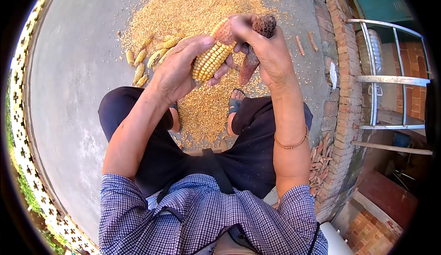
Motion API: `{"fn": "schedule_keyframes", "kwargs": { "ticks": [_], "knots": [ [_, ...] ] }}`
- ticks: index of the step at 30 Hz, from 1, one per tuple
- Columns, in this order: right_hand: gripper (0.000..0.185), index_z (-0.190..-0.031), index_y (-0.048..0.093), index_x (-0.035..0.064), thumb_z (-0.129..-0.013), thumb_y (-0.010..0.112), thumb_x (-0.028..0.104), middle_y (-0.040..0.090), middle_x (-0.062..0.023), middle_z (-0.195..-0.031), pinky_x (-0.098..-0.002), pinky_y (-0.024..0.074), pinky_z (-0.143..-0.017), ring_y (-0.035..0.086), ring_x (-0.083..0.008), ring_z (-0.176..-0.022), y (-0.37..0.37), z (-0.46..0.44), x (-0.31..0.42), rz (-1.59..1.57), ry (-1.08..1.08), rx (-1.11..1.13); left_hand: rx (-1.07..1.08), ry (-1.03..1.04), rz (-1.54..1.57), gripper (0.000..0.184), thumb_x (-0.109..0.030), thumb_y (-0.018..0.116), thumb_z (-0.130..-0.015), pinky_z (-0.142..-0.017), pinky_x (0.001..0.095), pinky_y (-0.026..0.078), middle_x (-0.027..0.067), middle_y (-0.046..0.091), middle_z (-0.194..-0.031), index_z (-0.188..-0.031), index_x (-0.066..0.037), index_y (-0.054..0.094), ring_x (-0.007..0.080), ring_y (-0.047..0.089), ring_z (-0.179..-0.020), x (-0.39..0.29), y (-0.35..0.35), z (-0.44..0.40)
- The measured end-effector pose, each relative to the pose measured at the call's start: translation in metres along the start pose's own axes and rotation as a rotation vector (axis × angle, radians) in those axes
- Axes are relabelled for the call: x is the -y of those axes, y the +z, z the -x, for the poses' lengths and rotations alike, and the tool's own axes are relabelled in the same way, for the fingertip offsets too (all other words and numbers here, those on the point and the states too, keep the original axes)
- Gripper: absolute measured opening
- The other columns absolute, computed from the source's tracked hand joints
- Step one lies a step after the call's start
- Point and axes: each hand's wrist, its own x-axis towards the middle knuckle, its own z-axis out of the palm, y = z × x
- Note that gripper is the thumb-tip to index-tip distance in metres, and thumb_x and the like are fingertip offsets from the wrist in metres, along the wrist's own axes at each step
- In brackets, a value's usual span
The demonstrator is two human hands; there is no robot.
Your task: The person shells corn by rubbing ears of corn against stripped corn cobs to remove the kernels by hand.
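Observation:
A yellow ear of corn [212, 63] is gripped by my left hand [179, 64], tilted with its upper end toward the right. Kernels are gone from a reddish patch near that upper end. In my right hand [271, 48] is a dark, bare corncob [249, 67], its narrow end pointing down and its rough end showing above the fingers. The right thumb, smeared by motion, is against the bare patch of the ear. Below both hands, loose kernels [202, 112] cover the ground between my feet.
A wide heap of kernels [179, 11] spreads ahead on the concrete. Several whole ears [138, 73] lie left of the hands. Two bare cobs [300, 45] rest at right. Along the right side run a brick edge [347, 71], a metal railing [390, 79] and a cob pile [319, 165].

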Motion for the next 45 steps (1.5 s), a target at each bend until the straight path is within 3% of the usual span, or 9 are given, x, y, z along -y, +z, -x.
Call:
{"fn": "schedule_keyframes", "kwargs": {
  "ticks": [10, 13, 16, 20, 23, 26, 29, 37, 45],
  "knots": [
    [0.026, -0.095, 0.067, 0.0032, -0.087, 0.075, 0.027, 0.063, -0.0006, -0.08, -0.0209, 0.0449, -0.054, 0.055, -0.0074, -0.063, 0.01, 0.002, -0.002, 0.02, -0.074, 0.012, -0.047, 0.071, -0.063, 0.04, -0.035, 0.046, -0.102, -0.047, 0.0226, 0.041, 0.0109, 0.061, -0.085, -0.114, 0.002, 0.055, 0.0124, 0.056, -0.061, 0.006, 0.001, 0.004],
    [0.021, -0.091, 0.067, 0.0007, -0.088, 0.072, 0.021, 0.065, -0.0041, -0.071, -0.0201, 0.0406, -0.037, 0.056, -0.0062, -0.054, 0.013, -0.001, -0.011, 0.009, -0.169, -0.005, -0.056, 0.058, -0.046, 0.041, -0.037, 0.044, -0.103, -0.045, 0.0221, 0.041, 0.0114, 0.061, -0.085, -0.113, 0.001, 0.055, 0.0122, 0.056, -0.058, 0.007, 0.002, 0.003],
    [0.025, -0.094, 0.067, 0.0038, -0.086, 0.075, 0.026, 0.063, 0.0002, -0.077, -0.0204, 0.0422, -0.05, 0.053, -0.0062, -0.059, 0.01, 0.003, -0.002, 0.034, -0.041, -0.013, -0.032, 0.002, -0.012, 0.042, -0.038, 0.04, -0.104, -0.045, 0.0231, 0.042, 0.0122, 0.062, -0.086, -0.113, 0.001, 0.055, 0.013, 0.056, -0.057, 0.008, -0.003, 0.001],
    [0.024, -0.091, 0.068, 0.0037, -0.086, 0.076, 0.026, 0.063, 0.0002, -0.074, -0.0204, 0.0405, -0.048, 0.052, -0.0063, -0.058, 0.01, 0.002, -0.005, 0.033, -0.092, -0.05, -0.118, -0.048, -0.033, 0.054, -0.046, 0.028, -0.105, -0.046, 0.0259, 0.045, 0.0101, 0.061, -0.082, -0.111, 0.0, 0.055, 0.0128, 0.058, -0.06, 0.009, 0.002, -0.002],
    [0.024, -0.088, 0.068, 0.0025, -0.085, 0.076, 0.024, 0.063, -0.001, -0.071, -0.0204, 0.0405, -0.046, 0.053, -0.0063, -0.056, 0.009, 0.0, -0.006, 0.042, -0.09, -0.088, -0.129, 0.048, -0.02, 0.055, -0.045, 0.03, -0.105, -0.062, 0.0291, 0.053, 0.0136, 0.064, -0.093, -0.117, 0.003, 0.055, 0.017, 0.064, -0.075, 0.013, 0.002, -0.004],
    [0.022, -0.084, 0.068, 0.0007, -0.084, 0.077, 0.021, 0.064, -0.0029, -0.068, -0.0206, 0.0422, -0.043, 0.054, -0.0063, -0.053, 0.01, -0.001, -0.004, 0.019, -0.094, -0.101, -0.171, 0.105, -0.086, 0.054, -0.04, 0.035, -0.105, -0.081, 0.0333, 0.055, 0.0161, 0.065, -0.105, -0.125, 0.007, 0.051, 0.0208, 0.065, -0.093, 0.01, 0.005, -0.004],
    [0.022, -0.084, 0.068, 0.0004, -0.084, 0.077, 0.021, 0.064, -0.0029, -0.068, -0.0208, 0.0425, -0.043, 0.054, -0.0064, -0.051, 0.013, 0.0, -0.001, -0.013, -0.049, -0.096, -0.069, 0.154, -0.202, 0.052, -0.035, 0.04, -0.105, -0.09, 0.0359, 0.054, 0.0177, 0.063, -0.114, -0.13, 0.009, 0.048, 0.0227, 0.064, -0.102, 0.009, 0.0, 0.0],
    [0.024, -0.086, 0.068, -0.0009, -0.084, 0.076, 0.022, 0.064, -0.004, -0.067, -0.0213, 0.0421, -0.04, 0.056, -0.0066, -0.051, 0.013, -0.001, -0.003, 0.062, -0.084, -0.161, -0.161, 0.156, -0.229, 0.052, -0.033, 0.042, -0.104, -0.097, 0.0344, 0.05, 0.0189, 0.057, -0.126, -0.134, 0.01, 0.045, 0.0221, 0.06, -0.114, 0.014, -0.012, -0.004],
    [0.021, -0.083, 0.067, -0.0004, -0.084, 0.076, 0.019, 0.065, -0.004, -0.07, -0.0228, 0.0459, -0.041, 0.059, -0.007, -0.057, 0.014, -0.002, -0.008, 0.05, -0.091, -0.195, -0.074, 0.182, -0.098, 0.049, -0.028, 0.049, -0.102, -0.102, 0.0342, 0.047, 0.0158, 0.057, -0.128, -0.136, 0.007, 0.045, 0.0195, 0.058, -0.116, 0.018, -0.002, 0.0]
  ]
}}
